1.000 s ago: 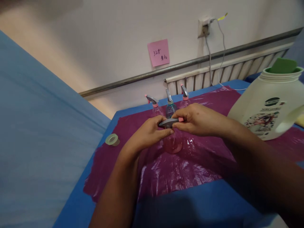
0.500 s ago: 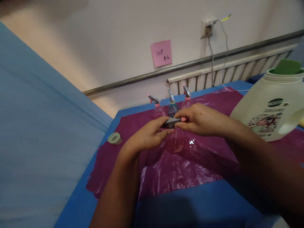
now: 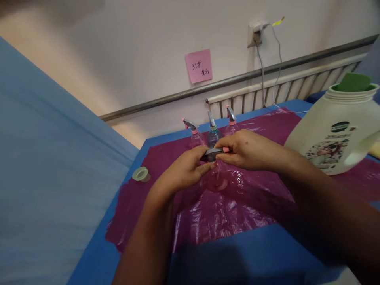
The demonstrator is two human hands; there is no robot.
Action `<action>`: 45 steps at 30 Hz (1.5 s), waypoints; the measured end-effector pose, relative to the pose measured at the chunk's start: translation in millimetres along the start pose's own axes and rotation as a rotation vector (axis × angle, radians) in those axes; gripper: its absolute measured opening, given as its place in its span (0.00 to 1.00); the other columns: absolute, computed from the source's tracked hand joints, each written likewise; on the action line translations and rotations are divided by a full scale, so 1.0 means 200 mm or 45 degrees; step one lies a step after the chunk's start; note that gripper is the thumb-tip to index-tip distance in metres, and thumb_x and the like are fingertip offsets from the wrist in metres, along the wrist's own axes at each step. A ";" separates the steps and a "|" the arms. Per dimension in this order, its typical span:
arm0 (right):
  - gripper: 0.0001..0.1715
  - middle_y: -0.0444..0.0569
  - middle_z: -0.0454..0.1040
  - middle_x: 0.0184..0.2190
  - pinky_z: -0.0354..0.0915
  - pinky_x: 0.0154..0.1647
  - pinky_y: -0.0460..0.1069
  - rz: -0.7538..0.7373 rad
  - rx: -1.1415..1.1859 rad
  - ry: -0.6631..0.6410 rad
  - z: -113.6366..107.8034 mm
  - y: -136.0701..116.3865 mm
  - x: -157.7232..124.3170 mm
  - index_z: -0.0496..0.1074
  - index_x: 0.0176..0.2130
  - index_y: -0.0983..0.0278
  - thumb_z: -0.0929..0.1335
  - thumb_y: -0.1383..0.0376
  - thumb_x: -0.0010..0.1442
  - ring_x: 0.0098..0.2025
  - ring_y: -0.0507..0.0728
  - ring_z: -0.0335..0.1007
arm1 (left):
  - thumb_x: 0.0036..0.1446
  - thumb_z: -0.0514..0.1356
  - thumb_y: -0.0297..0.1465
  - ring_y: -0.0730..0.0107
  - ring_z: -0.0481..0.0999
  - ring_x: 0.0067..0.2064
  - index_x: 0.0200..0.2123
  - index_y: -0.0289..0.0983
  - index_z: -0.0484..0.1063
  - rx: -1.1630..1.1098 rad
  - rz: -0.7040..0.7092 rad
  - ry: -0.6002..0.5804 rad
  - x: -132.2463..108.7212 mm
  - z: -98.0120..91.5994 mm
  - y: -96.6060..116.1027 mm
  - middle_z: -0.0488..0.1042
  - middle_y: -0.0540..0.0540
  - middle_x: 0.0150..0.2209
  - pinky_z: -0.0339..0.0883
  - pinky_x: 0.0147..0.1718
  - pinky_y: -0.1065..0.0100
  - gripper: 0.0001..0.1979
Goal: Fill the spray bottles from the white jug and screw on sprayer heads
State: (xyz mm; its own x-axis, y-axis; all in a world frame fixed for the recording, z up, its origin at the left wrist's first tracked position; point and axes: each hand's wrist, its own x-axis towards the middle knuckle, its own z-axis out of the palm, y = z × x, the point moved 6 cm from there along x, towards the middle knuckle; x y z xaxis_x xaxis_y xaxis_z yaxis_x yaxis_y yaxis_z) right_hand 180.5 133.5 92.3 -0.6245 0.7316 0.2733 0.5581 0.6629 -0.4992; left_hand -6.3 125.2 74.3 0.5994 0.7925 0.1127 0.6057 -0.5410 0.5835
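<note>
A clear pink spray bottle (image 3: 217, 181) stands on the purple plastic sheet (image 3: 208, 221) in front of me. Its grey spray head (image 3: 212, 153), with a pink nozzle pointing right, is pinched from both sides. My left hand (image 3: 187, 168) grips the left end of the head, thumb low by the bottle's neck. My right hand (image 3: 242, 150) closes round the nozzle end. Just behind are three more spray bottles: one with a pink collar (image 3: 196, 136) at left, a teal one (image 3: 213, 134) in the middle, another pink-collared one (image 3: 231, 122) at right, each partly hidden.
At the right stands a large cream jug (image 3: 332, 130) with something green in its mouth. A small pale green cap (image 3: 140, 174) lies on the sheet at left. The blue table (image 3: 231, 257) meets a wall with a pipe, a pink note (image 3: 198, 66) and a socket (image 3: 255, 35).
The whole view has shifted slightly, so things sit a little further left. Both hands keep their hold on the spray head, with little visible movement.
</note>
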 end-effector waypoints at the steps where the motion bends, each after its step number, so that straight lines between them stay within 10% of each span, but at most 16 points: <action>1: 0.12 0.45 0.78 0.30 0.53 0.37 0.53 0.009 -0.003 -0.004 0.00 0.00 0.00 0.83 0.41 0.62 0.70 0.60 0.72 0.30 0.53 0.64 | 0.74 0.65 0.35 0.55 0.84 0.53 0.56 0.41 0.79 -0.005 0.010 -0.003 0.00 0.00 0.00 0.84 0.42 0.54 0.77 0.55 0.53 0.11; 11: 0.12 0.46 0.79 0.31 0.54 0.37 0.54 0.035 -0.013 -0.025 -0.01 0.00 0.00 0.83 0.43 0.62 0.69 0.60 0.71 0.31 0.54 0.66 | 0.69 0.68 0.34 0.56 0.83 0.45 0.48 0.41 0.80 0.110 -0.087 0.102 0.03 0.02 0.03 0.85 0.45 0.45 0.74 0.46 0.56 0.07; 29: 0.12 0.46 0.84 0.36 0.60 0.40 0.52 0.022 0.083 0.028 -0.01 0.03 -0.02 0.84 0.45 0.60 0.72 0.57 0.71 0.35 0.56 0.73 | 0.72 0.64 0.30 0.52 0.85 0.54 0.60 0.42 0.77 0.111 0.018 0.045 0.00 0.02 0.07 0.86 0.41 0.57 0.78 0.54 0.52 0.15; 45: 0.27 0.53 0.89 0.48 0.75 0.49 0.55 0.009 0.224 0.088 -0.06 0.08 -0.04 0.85 0.57 0.59 0.75 0.43 0.72 0.50 0.64 0.85 | 0.68 0.76 0.44 0.40 0.75 0.74 0.79 0.47 0.65 -0.085 -0.141 0.153 -0.13 -0.03 0.05 0.72 0.37 0.78 0.72 0.72 0.40 0.42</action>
State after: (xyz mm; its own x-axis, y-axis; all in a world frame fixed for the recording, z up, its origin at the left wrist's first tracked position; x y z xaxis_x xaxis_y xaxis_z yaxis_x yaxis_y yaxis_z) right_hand 201.2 140.8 91.4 -0.5786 0.7493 0.3221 0.4543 0.6241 -0.6357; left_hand -18.3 101.7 81.4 0.4614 0.8764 0.1378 0.6262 -0.4317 0.6492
